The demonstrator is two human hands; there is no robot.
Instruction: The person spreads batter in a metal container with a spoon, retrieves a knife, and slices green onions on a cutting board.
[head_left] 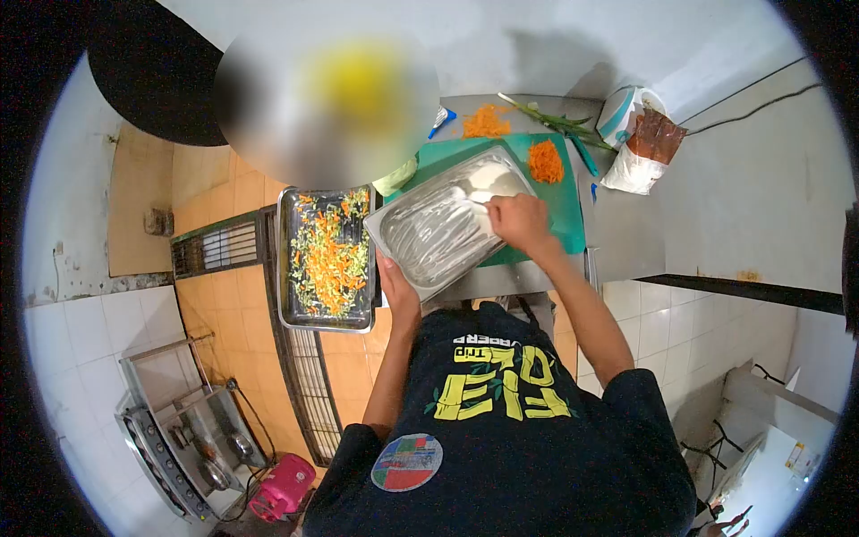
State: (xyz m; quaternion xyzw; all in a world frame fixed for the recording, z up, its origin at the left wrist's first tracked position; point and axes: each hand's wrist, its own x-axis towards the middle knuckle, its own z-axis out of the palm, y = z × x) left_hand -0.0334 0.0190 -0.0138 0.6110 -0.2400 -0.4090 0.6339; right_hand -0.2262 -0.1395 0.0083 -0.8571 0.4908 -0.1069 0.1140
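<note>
A deep rectangular metal tray [407, 264] sits tilted at an angle over a green cutting board [562, 210]. White creamy sauce [434, 224] is smeared over its bottom, with a thicker pool in the far right corner. My left hand [400, 291] grips the tray's near left edge, thumb up along the side. Inside the tray, my right hand [519, 221] is closed around a spoon [479, 200] whose end is coated in the sauce. Left of it stands a second metal tray [283, 268] with shredded orange and green vegetables [329, 259].
Grated carrot lies in one pile [545, 162] on the board and another pile [486, 122] behind. Green onions [550, 118], a green-handled knife [586, 157], a cabbage piece [395, 177], a white tub [626, 112] and an opened bag [640, 170] are around. A blurred patch hides the upper left.
</note>
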